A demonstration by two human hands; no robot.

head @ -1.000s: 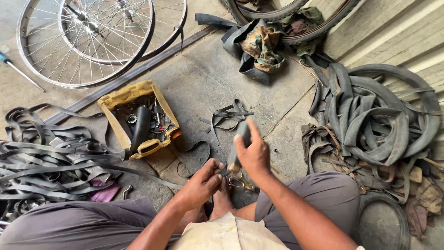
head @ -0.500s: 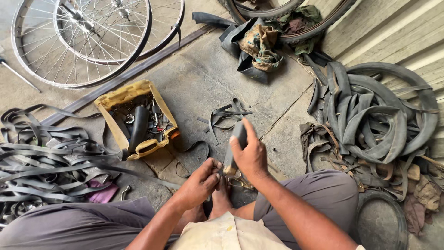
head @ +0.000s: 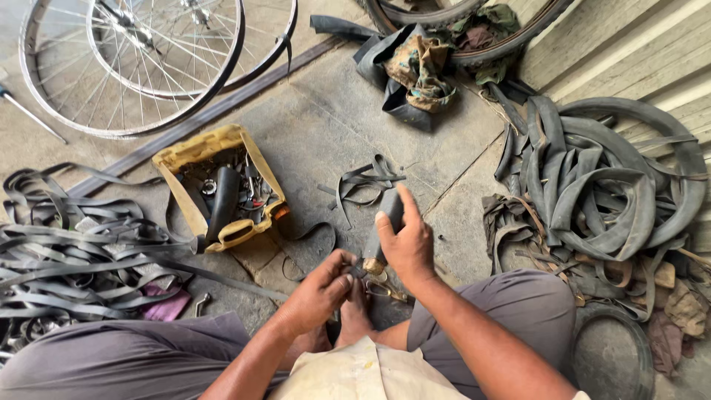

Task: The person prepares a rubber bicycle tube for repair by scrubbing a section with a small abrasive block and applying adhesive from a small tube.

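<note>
The right hand [head: 406, 244] is wrapped tight around a dark tool [head: 381, 233], held upright over the floor between the knees. The left hand [head: 320, 287] pinches a small rubber piece [head: 358, 271] right under the tool's tip. If the tool slips, it could jab those pinching fingers.

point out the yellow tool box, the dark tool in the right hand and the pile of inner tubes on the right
yellow tool box [head: 183, 157]: head view, on its far yellow rim
dark tool [head: 384, 222]: head view, on its dark shaft above the fingers
pile of inner tubes [head: 607, 192]: head view, on a folded tube mid-pile
</note>
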